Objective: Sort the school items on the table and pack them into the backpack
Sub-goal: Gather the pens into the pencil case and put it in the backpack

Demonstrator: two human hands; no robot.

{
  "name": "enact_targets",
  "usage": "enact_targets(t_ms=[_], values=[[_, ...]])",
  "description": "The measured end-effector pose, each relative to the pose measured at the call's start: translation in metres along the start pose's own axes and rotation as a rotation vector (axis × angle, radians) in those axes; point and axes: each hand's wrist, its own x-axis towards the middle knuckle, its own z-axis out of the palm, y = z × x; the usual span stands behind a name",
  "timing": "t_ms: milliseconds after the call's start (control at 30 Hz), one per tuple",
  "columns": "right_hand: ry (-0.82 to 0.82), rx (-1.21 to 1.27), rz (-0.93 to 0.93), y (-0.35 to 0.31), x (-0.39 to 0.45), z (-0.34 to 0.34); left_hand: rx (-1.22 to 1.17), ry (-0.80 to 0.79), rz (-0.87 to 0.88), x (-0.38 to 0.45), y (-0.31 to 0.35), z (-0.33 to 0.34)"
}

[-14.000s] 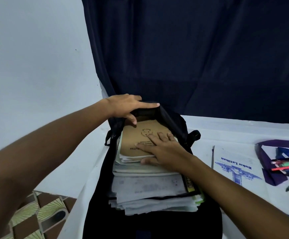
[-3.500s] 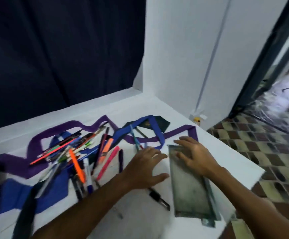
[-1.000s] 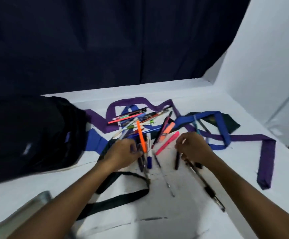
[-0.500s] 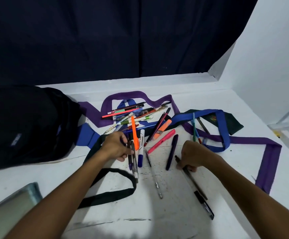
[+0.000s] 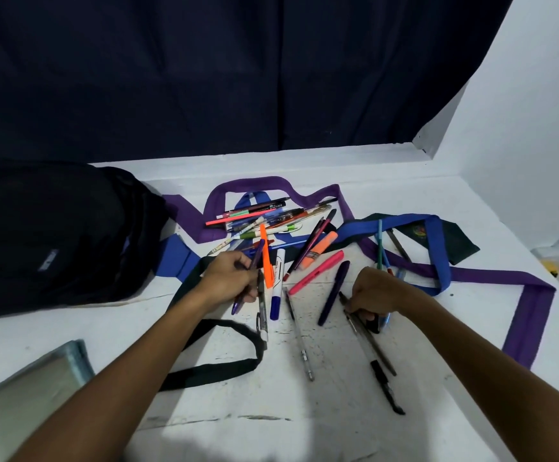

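Progress: early in the pen-gathering part, by my reading — most writing tools lie loose on the table [image 5: 321,428], none visibly packed.
Left hand [image 5: 229,281]: fingers curled round a purple pen [image 5: 248,275]; a dark pen [image 5: 262,305] also seems caught in the grip, though blur makes that uncertain.
Right hand [image 5: 370,295]: curled down on the table, gripping the top end of a grey pen [image 5: 368,335], with a light blue pen [image 5: 381,255] running under it.
Still loose: orange marker [image 5: 266,258], white-and-blue marker [image 5: 277,288], pink highlighter [image 5: 316,272], orange highlighter [image 5: 318,251], navy pen [image 5: 334,291], clear pen [image 5: 298,331], black pen [image 5: 386,388], and the pile of pens [image 5: 264,216] farther back.
Backpack [image 5: 54,235]: lying at the left, just beside the pile — its opening is not visible, so contents cannot be told.
Pencil case [image 5: 34,391]: translucent, at the near left corner, well apart from the pens; nothing visible inside it.
Straps: purple ribbon [image 5: 471,278], blue ribbon [image 5: 438,248] and black strap [image 5: 211,368] tangle through the pens and remain to be sorted.
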Motion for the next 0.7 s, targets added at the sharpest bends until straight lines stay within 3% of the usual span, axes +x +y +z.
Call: enact_targets(t_ms=[100, 200, 300, 367, 433, 700], values=[[0.031, -0.002, -0.004, 0.002, 0.0, 0.002, 0.017, 0.04, 0.035, 0.0, -0.002, 0.004], [0.169, 0.011, -0.011, 0.002, 0.001, 0.0, 0.12, 0.092, 0.045, 0.001, -0.004, 0.005], [0.326, 0.317, -0.071, 0.001, -0.007, -0.015, 0.263, 0.059, 0.055, 0.0, -0.006, 0.005], [0.259, 0.636, -0.127, 0.001, -0.018, -0.024, 0.352, -0.007, 0.029, -0.002, -0.009, 0.008], [0.131, 0.763, -0.123, 0.0, -0.027, -0.02, 0.435, -0.031, 0.004, -0.001, -0.012, 0.012], [0.187, -0.046, 0.076, -0.01, -0.023, 0.021, 0.385, -0.053, -0.072, -0.002, -0.007, 0.012]])
